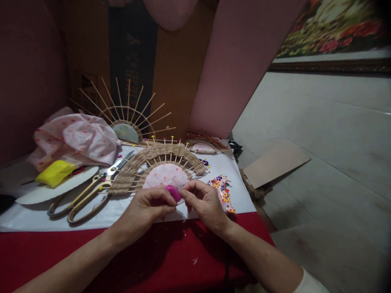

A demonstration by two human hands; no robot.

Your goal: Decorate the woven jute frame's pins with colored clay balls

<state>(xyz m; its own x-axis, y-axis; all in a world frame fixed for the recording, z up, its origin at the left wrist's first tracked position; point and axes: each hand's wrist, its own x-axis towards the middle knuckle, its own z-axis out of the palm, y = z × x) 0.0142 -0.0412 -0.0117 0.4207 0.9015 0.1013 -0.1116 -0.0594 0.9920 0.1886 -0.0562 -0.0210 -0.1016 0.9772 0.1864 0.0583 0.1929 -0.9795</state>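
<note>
Both of my hands meet at the table's front middle. My left hand (149, 207) is closed, pinching a small bright pink piece (173, 191) between thumb and fingers. My right hand (204, 201) pinches the same pink piece from the right side. Just beyond my fingers lies a half-round woven fan shape (134, 167) with a pink dotted fabric centre (166, 176) and thin sticks tipped with coloured beads.
Large gold-handled scissors (88, 193) lie left of the fan. A floral-patterned glue gun (224, 191) lies to its right. A yellow bag (55, 172) on a white plate, crumpled pink fabric (81, 138), and two other stick-and-weave pieces (126, 122) sit behind. Cardboard (275, 162) lies on the floor.
</note>
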